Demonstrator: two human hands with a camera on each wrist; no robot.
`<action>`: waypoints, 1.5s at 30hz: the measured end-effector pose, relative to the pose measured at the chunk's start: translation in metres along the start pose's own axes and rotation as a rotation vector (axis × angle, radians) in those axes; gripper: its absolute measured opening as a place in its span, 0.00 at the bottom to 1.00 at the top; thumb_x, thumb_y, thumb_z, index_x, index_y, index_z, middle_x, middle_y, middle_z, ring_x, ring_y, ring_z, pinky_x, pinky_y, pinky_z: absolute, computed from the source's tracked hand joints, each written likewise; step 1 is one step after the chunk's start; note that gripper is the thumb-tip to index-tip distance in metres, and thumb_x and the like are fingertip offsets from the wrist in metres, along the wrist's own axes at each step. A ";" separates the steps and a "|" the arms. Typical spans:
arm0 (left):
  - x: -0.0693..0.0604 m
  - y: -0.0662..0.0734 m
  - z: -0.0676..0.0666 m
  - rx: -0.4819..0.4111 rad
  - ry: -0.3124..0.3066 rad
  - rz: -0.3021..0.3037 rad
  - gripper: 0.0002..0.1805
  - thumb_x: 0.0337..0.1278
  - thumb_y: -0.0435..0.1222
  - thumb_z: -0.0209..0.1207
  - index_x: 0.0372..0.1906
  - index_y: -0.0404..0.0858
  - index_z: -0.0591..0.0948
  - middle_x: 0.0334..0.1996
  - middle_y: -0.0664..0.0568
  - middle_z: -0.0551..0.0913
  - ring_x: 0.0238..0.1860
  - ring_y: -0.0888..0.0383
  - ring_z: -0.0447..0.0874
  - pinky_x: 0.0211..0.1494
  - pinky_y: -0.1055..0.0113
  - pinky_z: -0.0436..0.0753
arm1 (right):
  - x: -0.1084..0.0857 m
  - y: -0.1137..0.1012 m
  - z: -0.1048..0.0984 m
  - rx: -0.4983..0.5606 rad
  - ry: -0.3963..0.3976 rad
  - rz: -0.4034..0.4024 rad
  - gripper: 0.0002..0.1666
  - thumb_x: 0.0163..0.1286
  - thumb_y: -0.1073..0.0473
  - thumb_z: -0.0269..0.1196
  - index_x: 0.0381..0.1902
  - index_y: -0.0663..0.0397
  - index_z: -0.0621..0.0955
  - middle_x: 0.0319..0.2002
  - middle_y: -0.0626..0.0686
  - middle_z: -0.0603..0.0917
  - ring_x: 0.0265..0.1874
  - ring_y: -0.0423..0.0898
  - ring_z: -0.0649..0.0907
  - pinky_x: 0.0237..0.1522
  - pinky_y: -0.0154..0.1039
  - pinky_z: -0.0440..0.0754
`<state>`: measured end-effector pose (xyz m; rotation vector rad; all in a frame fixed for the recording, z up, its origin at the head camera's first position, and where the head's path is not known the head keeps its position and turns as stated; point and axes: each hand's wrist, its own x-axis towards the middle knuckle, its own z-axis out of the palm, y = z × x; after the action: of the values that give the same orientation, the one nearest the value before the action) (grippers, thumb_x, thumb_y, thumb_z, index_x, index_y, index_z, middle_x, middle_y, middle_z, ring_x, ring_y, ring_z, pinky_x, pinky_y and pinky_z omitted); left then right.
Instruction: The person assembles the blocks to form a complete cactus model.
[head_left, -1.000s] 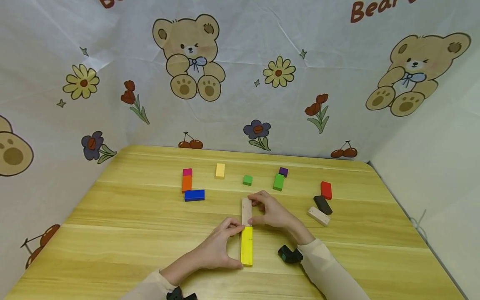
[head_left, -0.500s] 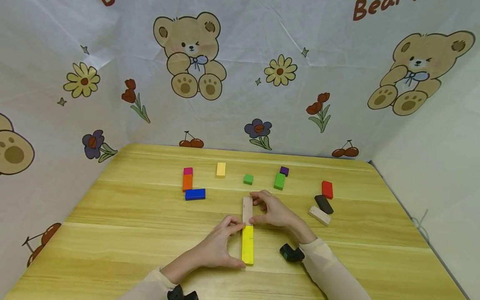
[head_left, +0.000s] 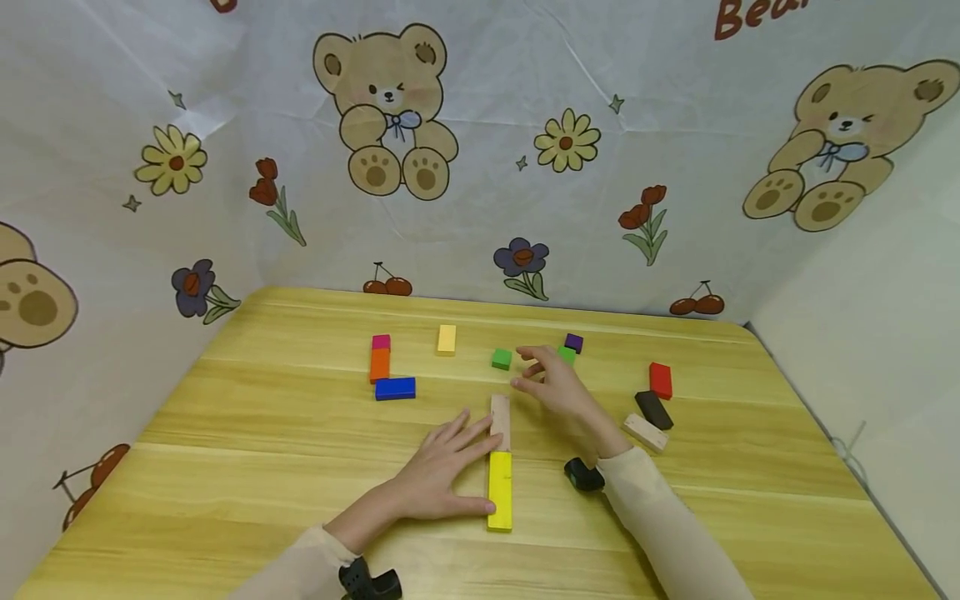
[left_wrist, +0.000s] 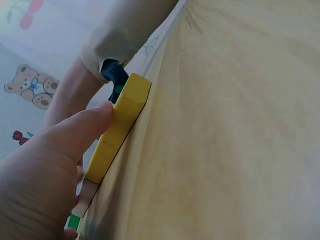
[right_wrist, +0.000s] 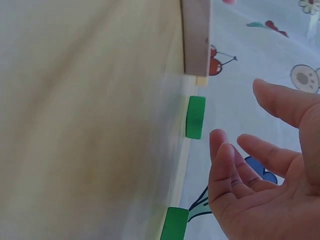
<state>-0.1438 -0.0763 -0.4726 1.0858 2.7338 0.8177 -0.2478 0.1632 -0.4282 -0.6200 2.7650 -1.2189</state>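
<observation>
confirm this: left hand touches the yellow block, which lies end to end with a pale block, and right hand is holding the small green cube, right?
Not quite: the right hand holds nothing; the head view shows the small green cube on the table, apart from that hand. The left hand does touch the yellow block, end to end with a pale block.

The head view looks forward and down from above, across the wooden table [head_left: 262, 467] to the patterned cloth [head_left: 480, 208]. The 2 wrist views sit close and low, tilted sideways — the left shares the yellow block [left_wrist: 117, 132] with the head view, the right the green blocks [right_wrist: 195, 117].
</observation>
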 end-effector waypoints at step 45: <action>0.000 0.003 -0.002 0.031 -0.028 -0.006 0.45 0.54 0.66 0.57 0.76 0.54 0.61 0.79 0.56 0.50 0.79 0.45 0.42 0.76 0.42 0.50 | 0.030 0.002 0.006 -0.058 -0.051 0.092 0.16 0.63 0.65 0.68 0.49 0.63 0.83 0.42 0.59 0.86 0.41 0.51 0.84 0.40 0.40 0.83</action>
<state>-0.1430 -0.0756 -0.4693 1.0865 2.7345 0.7555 -0.2746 0.1493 -0.4303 -0.5145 2.7622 -1.0928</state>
